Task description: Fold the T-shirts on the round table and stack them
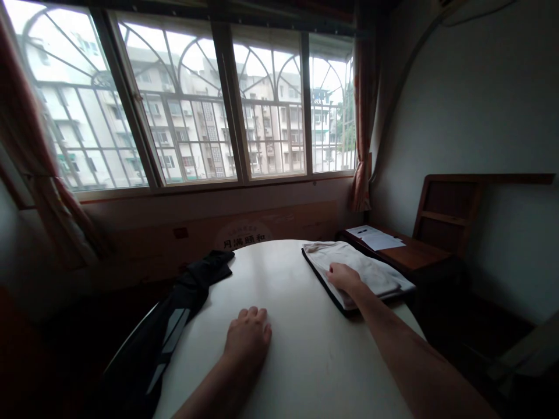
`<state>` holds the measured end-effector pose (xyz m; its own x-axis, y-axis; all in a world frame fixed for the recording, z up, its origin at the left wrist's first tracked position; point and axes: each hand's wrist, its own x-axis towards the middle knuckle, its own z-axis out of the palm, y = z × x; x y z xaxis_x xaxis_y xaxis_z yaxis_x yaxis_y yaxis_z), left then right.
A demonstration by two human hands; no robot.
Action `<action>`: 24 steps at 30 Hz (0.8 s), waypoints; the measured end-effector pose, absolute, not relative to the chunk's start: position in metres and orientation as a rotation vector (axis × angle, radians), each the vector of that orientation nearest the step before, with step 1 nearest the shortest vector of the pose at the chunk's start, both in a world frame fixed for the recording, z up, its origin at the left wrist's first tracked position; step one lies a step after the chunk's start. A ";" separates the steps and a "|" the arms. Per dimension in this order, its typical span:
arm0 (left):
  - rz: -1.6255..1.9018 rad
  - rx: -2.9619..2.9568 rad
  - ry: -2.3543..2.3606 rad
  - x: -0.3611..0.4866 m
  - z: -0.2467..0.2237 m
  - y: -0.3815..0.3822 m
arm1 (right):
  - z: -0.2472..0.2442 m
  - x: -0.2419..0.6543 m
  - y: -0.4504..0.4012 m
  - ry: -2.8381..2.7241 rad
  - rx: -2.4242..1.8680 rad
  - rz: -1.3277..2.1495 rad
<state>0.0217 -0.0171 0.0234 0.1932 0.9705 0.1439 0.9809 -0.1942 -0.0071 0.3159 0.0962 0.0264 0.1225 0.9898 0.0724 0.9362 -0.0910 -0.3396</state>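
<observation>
My left hand (248,334) rests on the white table (279,372), knuckles up and fingers loosely bent, holding nothing that shows. On the right, my right hand (345,277) lies on a folded pale garment (371,273), its fingers curled in; whether they pinch the fabric is hidden. Beneath the pale garment, a dark layer (322,285) shows along the left and front edges of the stack. A black garment with light grey panels (174,326) is draped over the table's left edge, apart from my left hand.
A wooden side table (419,253) with paper sheets (378,238) on it stands behind the stack at right. Barred windows (187,116) span the far wall, with tied curtains (362,116) at the sides. A printed cardboard panel (297,224) leans below.
</observation>
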 end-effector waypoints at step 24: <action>-2.435 -2.313 -2.312 -0.012 0.007 0.018 | 0.056 0.172 -0.060 -2.632 -0.341 0.167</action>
